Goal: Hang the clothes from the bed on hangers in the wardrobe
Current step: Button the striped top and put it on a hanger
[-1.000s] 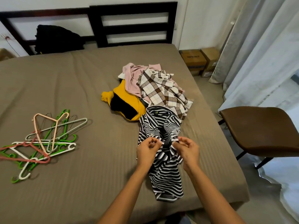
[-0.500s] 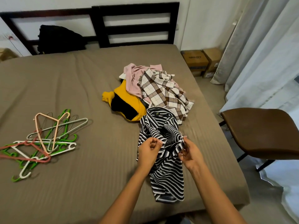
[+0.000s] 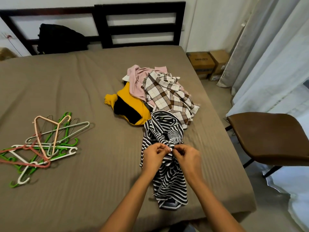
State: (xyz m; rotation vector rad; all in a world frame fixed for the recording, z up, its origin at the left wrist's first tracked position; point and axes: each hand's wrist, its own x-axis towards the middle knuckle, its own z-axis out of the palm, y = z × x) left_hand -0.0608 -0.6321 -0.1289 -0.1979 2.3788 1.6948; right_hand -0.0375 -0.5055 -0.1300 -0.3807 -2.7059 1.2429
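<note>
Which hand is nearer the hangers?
Left. The left hand pinches the striped shirt on the side facing the hangers, which lie apart on the bed to its left; the right hand pinches the shirt just beyond it, farther from them.

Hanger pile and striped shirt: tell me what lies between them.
Only bare bed sheet lies between the hanger pile and the striped shirt, as the head view shows.
</note>
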